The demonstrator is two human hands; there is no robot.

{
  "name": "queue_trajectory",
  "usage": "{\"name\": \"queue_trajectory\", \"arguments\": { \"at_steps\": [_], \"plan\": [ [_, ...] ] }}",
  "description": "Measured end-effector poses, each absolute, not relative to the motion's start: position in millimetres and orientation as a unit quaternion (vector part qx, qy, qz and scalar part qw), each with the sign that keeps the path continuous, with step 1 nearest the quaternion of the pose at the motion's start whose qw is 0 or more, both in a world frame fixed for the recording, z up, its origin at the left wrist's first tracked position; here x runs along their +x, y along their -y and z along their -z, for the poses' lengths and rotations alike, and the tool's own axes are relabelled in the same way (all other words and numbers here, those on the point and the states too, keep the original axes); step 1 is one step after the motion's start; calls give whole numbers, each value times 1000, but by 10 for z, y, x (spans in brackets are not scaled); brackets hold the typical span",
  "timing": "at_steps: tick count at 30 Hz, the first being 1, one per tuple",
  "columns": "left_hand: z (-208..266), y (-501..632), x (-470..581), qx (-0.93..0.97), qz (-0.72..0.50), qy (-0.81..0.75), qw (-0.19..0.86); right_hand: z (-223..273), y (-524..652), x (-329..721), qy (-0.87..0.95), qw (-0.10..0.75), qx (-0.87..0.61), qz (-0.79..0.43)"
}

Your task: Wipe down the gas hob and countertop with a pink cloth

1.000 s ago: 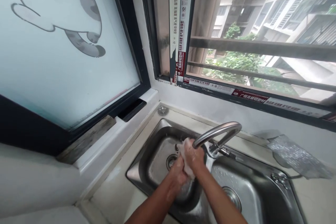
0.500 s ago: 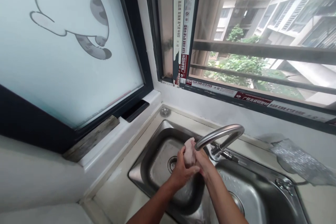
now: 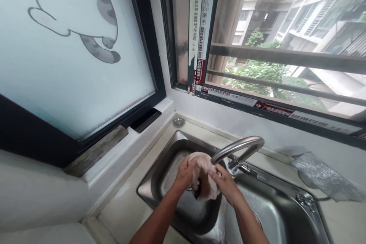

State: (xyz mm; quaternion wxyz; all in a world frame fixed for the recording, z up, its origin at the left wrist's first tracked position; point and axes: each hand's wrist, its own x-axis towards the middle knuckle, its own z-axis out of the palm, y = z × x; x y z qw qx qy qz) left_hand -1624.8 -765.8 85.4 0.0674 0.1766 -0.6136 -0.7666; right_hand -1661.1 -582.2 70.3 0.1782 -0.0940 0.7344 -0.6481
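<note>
In the head view, a pale pink cloth [image 3: 199, 159] is held up over the left bowl [image 3: 197, 217] of a metal sink, stretched between two bare hands. Its left edge is pinched by the left grip [image 3: 183, 174], with fingers and thumb closed on the fabric. Its right edge is pinched in the same way by the right grip [image 3: 225, 183], where the fabric is bunched at the fingertips. A brown patch is shown in the middle of the cloth, beside a small dark spot whose nature cannot be told. The upper right part of the cloth is overlapped by the mouth of the curved tap [image 3: 228, 149]; whether the two are touching cannot be told. The right bowl [image 3: 271, 202] is partly covered by the right forearm. The sink is set into a pale bench [image 3: 122, 204], and a round metal fitting [image 3: 178, 122] is seated near its far corner. A crumpled silvery wrap [image 3: 326, 177] is seen to the right, behind the right bowl. Frosted glass [image 3: 85, 87] is marked with a cat drawing.
</note>
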Motion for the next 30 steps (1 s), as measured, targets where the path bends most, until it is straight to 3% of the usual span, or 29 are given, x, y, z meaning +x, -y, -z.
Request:
{"name": "queue_trajectory", "arguments": {
  "at_steps": [3, 6, 12, 16, 21, 25, 30],
  "plan": [
    [-934, 7680, -16308, 220, 763, 596, 119, -635, 5843, -16563, -787, 116, -127, 592],
    [-1044, 7710, -16348, 245, 778, 557, 158, -606, 5864, -16539, -796, 115, -160, 572],
    [-1171, 7757, -16362, 234, 804, 526, 152, -642, 5848, -16614, -810, 108, -156, 554],
    [-1151, 7759, -16381, 226, 792, 552, 129, -822, 5887, -16676, -769, 97, -141, 615],
    [-1105, 7612, -16354, 146, 758, 635, 29, -874, 5971, -16597, -665, 190, -84, 717],
    [-1071, 7526, -16351, 27, 694, 719, -18, -666, 5837, -16494, -638, 276, -59, 717],
    [-1071, 7529, -16416, -31, 583, 812, -9, -668, 5587, -16459, -649, 161, 17, 744]
  ]
}}
